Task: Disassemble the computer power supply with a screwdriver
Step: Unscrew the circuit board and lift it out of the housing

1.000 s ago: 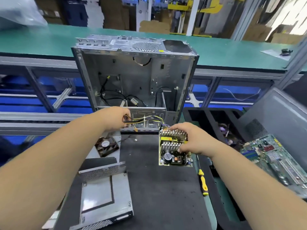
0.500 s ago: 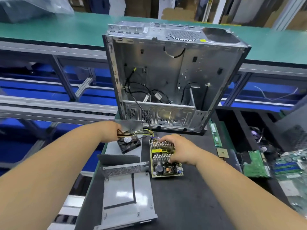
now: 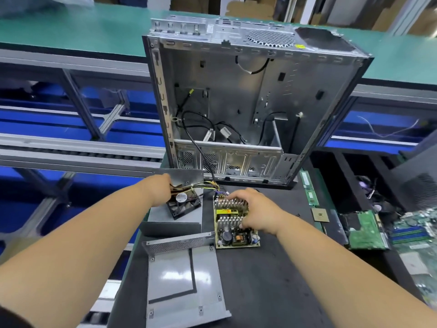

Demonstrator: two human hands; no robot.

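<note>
Gripping the stiff, likely fragile circuit board (image 3: 236,223) by its finned heatsinks, at 12 o'clock from the cover (image 3: 184,280), the right hand (image 3: 255,211) steadied it while the left hand (image 3: 160,190) clutched its wire bundle (image 3: 201,185).

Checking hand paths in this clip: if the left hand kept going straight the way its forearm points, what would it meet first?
Probably the upright grey metal panel right beyond the left hand, which grips the wire bundle. Behind that stands the open computer case. Depth is hard to judge from this one view.

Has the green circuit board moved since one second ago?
Yes: against the computer case, the circuit board shifted left, now nearly touching the metal cover.
</note>
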